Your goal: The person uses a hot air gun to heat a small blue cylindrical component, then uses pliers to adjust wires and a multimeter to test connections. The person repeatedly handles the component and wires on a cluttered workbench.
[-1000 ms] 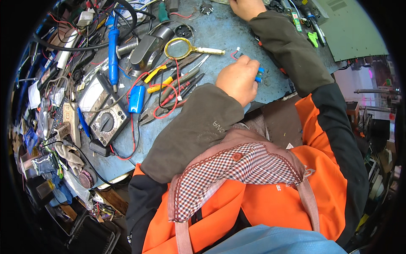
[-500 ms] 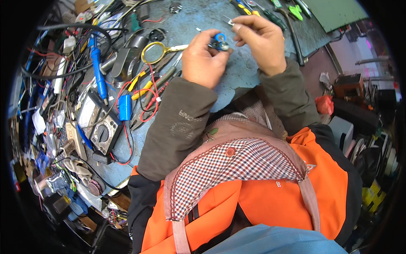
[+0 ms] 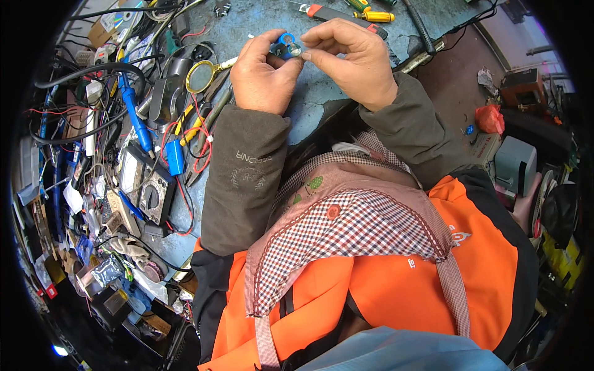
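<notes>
My left hand [image 3: 264,77] holds a small blue component [image 3: 286,41], with a round, pale end facing me, between thumb and fingers. Touching or very close to it are the pinched thumb and index finger of my right hand [image 3: 351,65]; whatever they grip is too small to make out. Just left and below lie a brass-rimmed magnifying glass [image 3: 200,76], yellow-handled pliers [image 3: 189,120], a blue rectangular pack [image 3: 175,157] with red wires, and an analog multimeter [image 3: 148,191].
Tangled cables, a blue soldering tool [image 3: 133,111] and dense clutter crowd the left. Yellow screwdrivers [image 3: 377,17] and a red-black tool [image 3: 328,15] lie beyond my hands. The bench's right edge [image 3: 427,54] drops to a floor with boxes and a red bag [image 3: 489,119].
My right hand came back from the far top right to the blue component in my left hand. My left hand rose up and leftward with it. The camera view has shifted.
</notes>
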Motion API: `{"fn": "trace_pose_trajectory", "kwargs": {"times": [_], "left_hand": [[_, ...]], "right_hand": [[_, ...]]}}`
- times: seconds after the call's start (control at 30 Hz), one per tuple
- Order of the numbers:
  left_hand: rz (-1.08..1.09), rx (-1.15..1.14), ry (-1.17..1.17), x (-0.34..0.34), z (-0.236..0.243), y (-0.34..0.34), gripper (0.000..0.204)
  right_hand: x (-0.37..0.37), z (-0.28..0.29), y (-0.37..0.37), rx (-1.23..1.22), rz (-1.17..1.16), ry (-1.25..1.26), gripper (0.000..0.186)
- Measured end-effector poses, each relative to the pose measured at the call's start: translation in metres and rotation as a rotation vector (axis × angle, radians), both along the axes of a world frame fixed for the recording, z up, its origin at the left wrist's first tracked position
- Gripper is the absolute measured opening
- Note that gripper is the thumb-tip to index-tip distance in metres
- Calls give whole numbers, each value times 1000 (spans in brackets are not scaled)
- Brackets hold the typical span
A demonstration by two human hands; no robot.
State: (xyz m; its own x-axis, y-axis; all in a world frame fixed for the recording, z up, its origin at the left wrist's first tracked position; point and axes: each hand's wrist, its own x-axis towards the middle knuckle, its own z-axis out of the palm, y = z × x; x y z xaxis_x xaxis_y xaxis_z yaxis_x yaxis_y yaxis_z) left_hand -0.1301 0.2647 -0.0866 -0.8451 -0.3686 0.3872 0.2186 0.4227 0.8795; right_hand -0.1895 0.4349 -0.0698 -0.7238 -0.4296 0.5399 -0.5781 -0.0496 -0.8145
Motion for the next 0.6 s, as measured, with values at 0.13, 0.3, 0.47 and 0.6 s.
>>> {"fn": "trace_pose_trajectory", "kwargs": {"times": [0.13, 0.3, 0.47, 0.6], "left_hand": [[35, -185, 60, 1, 3, 3, 43], [76, -243, 41, 4, 4, 3, 40], [105, -322, 63, 3, 0, 1, 38], [114, -311, -5, 5, 0, 3, 37]], "right_hand": [[-1, -3, 0, 38, -11, 123, 20], [5, -5, -2, 109, -134, 343, 17], [7, -12, -7, 92, -160, 321, 18], [11, -16, -7, 102, -177, 248, 18]]}}
